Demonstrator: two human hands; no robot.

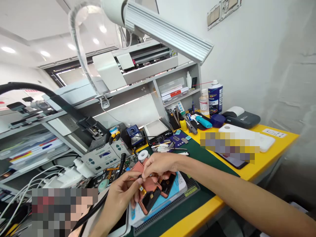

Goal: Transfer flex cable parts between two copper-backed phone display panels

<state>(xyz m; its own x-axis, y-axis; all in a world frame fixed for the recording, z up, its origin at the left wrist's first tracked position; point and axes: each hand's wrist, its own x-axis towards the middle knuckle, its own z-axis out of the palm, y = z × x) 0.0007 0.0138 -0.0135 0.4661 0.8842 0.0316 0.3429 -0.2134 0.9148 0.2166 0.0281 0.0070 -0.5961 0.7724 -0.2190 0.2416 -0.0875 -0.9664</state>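
Note:
My left hand grips the left edge of an opened phone, its thumb on top and other fingers at the side. This phone has copper-pink panels, black ends and a bit of gold flex cable. My right hand bends over it from the right, thumb and forefinger pinched near the left fingertips; what they pinch is too small to tell. A second copper-and-black phone part lies beside it, under the right hand. Both rest above a blue-and-white box, which sits on a dark perforated plate.
A green mat covers part of the yellow table. A white tape roll and a soldering station stand behind my hands. At right are a white phone and a spray can. A lamp hangs overhead.

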